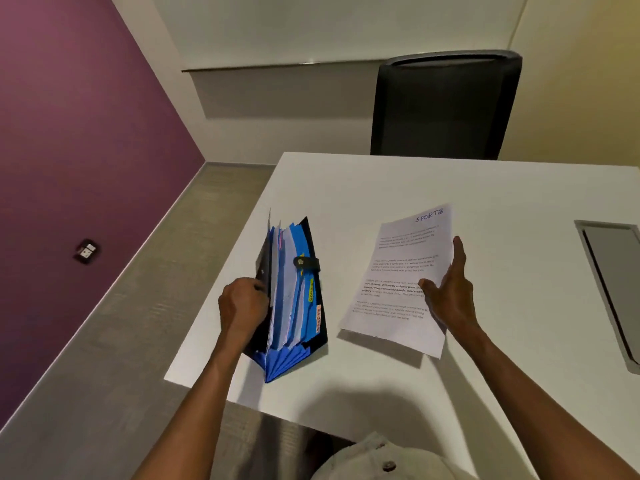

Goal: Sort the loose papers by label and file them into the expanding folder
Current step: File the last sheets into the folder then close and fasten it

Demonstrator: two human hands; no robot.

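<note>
My left hand [242, 306] is curled around the near black cover of the folder [294, 299] and pulls it open toward the left. The folder stands on its edge on the white bench [346, 188], near the left corner, and its blue pockets fan out at the bottom end. Some sheets already sit in the pockets closest to my left hand. On the far pockets I see a yellow tab [310, 289] and an orange tab [318, 318]; the orange one seems to read "SPORTS", but the letters are small and I am not sure. The black strap [306, 263] with a snap lies across the top of the far cover. My right hand [448, 292] holds a paper [398, 282] by its right edge, with the thumb on the printed face and the index finger stretched up along the edge; the other fingers are behind the sheet. The paper is lifted a little above the bench, to the right of the folder and apart from it, and throws a shadow below. In its top corner is written "SPORTS" in blue ink. Behind the bench stands a black chair [443, 105], and a grey panel [613, 271] is set in the bench at the right.
</note>
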